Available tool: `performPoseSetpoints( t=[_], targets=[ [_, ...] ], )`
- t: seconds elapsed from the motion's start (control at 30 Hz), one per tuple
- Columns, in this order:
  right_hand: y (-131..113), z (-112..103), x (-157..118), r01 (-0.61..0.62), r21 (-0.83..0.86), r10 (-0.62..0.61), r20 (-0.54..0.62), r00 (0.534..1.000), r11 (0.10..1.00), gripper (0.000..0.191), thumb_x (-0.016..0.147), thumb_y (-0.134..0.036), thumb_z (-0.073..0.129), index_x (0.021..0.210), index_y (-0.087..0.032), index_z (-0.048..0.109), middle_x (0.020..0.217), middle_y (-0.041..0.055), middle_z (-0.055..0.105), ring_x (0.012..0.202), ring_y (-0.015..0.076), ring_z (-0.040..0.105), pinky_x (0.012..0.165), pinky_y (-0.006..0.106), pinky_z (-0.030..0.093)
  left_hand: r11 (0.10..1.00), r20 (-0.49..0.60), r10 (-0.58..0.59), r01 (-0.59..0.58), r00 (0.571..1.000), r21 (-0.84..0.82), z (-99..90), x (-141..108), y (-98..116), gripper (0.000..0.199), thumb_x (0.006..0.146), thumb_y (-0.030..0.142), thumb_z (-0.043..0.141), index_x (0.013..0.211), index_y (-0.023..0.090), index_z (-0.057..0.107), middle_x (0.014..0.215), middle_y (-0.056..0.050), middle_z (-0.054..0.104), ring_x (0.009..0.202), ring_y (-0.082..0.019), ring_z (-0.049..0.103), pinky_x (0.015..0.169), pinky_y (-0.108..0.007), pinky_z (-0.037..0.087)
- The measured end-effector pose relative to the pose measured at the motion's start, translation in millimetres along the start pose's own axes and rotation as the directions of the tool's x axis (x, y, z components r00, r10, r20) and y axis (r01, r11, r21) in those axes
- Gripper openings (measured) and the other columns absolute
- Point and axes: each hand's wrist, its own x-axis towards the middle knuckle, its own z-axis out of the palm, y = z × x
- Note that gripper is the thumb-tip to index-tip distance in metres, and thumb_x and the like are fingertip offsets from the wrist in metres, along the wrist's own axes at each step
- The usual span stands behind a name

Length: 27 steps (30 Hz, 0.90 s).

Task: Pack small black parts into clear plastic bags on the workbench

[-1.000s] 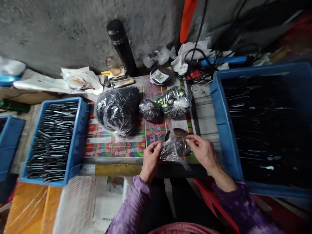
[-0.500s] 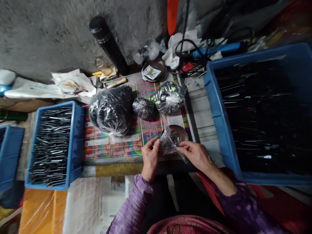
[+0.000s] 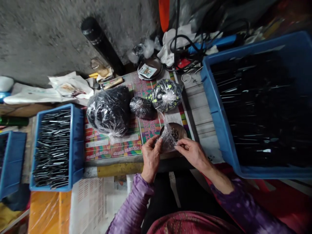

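Observation:
A small clear plastic bag (image 3: 167, 140) is stretched between my hands at the table's front edge. My left hand (image 3: 150, 154) pinches its left side between thumb and fingers. On the other side, my right hand (image 3: 191, 152) grips the bag's edge with closed fingertips. Behind and partly under the bag lies a round dark dish (image 3: 180, 129) with small shiny pieces in it, too small to name. Beyond the dish are a bag of black and lime-green parts (image 3: 162, 96), a small bag of dark pieces (image 3: 142, 108) and a large bag of black parts (image 3: 108, 110).
A blue crate (image 3: 80, 146) of thin black pieces stands at the left, and a larger blue crate (image 3: 216, 120) of dark pieces at the right. Along the wall are a black flask (image 3: 103, 45), a brown dish (image 3: 157, 65), black cables (image 3: 179, 42) and crumpled papers (image 3: 70, 85).
My right hand has moved slightly towards my left, and the bag's loose corner no longer hangs below my right fingers. The whole view has shifted a little.

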Motion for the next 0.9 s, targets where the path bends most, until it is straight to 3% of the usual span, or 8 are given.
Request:
performPoseSetpoints(
  t=[0.23,0.43,0.6,0.77,0.9],
  targets=[
    [1,-3,1,0.063,0.031,-0.062,-0.045,0.997,0.998,0.028,0.079,-0.045,0.064,0.068,-0.019,0.065,0.069,0.0037,0.059,0.055,0.0140,0.051,0.048,0.026,0.038,0.992,0.018,0.013,-0.015,1.000,0.126,0.7,-3,10,0.055,0.079,0.059,0.074,0.108,0.013,0.075,0.096,-0.010,0.075,0.075,-0.018,0.069,0.055,-0.026,0.060],
    [4,-7,1,0.034,0.084,-0.030,-0.052,0.998,0.996,0.029,0.078,-0.047,0.066,0.071,-0.019,0.067,0.070,0.0045,0.063,0.057,0.0161,0.056,0.049,0.026,0.042,0.981,0.121,0.009,-0.033,0.993,0.193,-12.2,-7,20,0.060,0.089,0.059,0.063,0.129,0.015,0.065,0.113,-0.014,0.073,0.082,-0.021,0.074,0.061,-0.030,0.064],
    [4,-10,3,0.030,0.112,-0.022,-0.075,0.997,0.993,0.029,0.076,-0.048,0.067,0.071,-0.019,0.067,0.069,0.0040,0.064,0.056,0.0159,0.058,0.051,0.026,0.046,0.984,0.120,0.023,-0.043,0.993,0.171,-18.1,-8,22,0.060,0.087,0.056,0.069,0.129,0.014,0.062,0.105,-0.013,0.075,0.076,-0.020,0.074,0.061,-0.030,0.063],
    [3,-11,2,0.018,0.106,-0.010,-0.074,0.997,0.994,0.036,0.078,-0.055,0.068,0.070,-0.020,0.066,0.068,0.0039,0.063,0.054,0.0156,0.057,0.051,0.027,0.048,0.984,0.070,0.068,-0.079,0.995,0.161,-14.6,-7,21,0.037,0.078,0.043,0.078,0.098,0.013,0.071,0.072,-0.003,0.072,0.055,-0.014,0.068,0.053,-0.023,0.056],
    [2,-16,2,0.024,0.087,-0.015,-0.100,0.995,0.996,0.037,0.078,-0.057,0.070,0.072,-0.020,0.066,0.070,0.0044,0.063,0.056,0.0165,0.057,0.048,0.026,0.046,0.986,0.022,0.075,-0.078,0.997,0.147,-6.6,-7,22,0.022,0.075,0.034,0.077,0.081,0.014,0.071,0.062,0.000,0.069,0.048,-0.012,0.064,0.051,-0.021,0.051]
  ],
)
